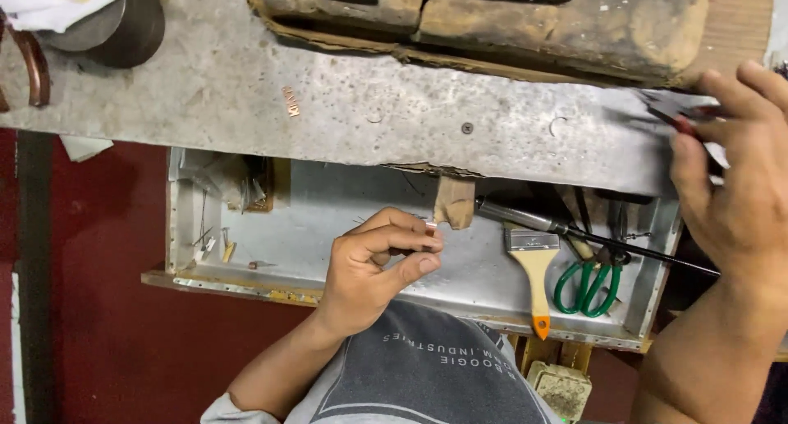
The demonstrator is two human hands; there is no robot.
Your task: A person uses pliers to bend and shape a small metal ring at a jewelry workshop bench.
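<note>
small copper piece [430,225], centre of frame, pinched between thumb and fingertips of left hand [379,260] over open metal drawer [328,219] | right hand [735,174], right edge, clasping dark red-handled tool [675,112] on grey bench top [246,87] | in drawer, lower right: paintbrush [533,268], green-handled scissors [586,286] just beside it

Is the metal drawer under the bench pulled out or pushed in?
Pulled out: the drawer juts from beneath the benchtop, its floor exposed with a brush and green-handled scissors lying inside.
</note>
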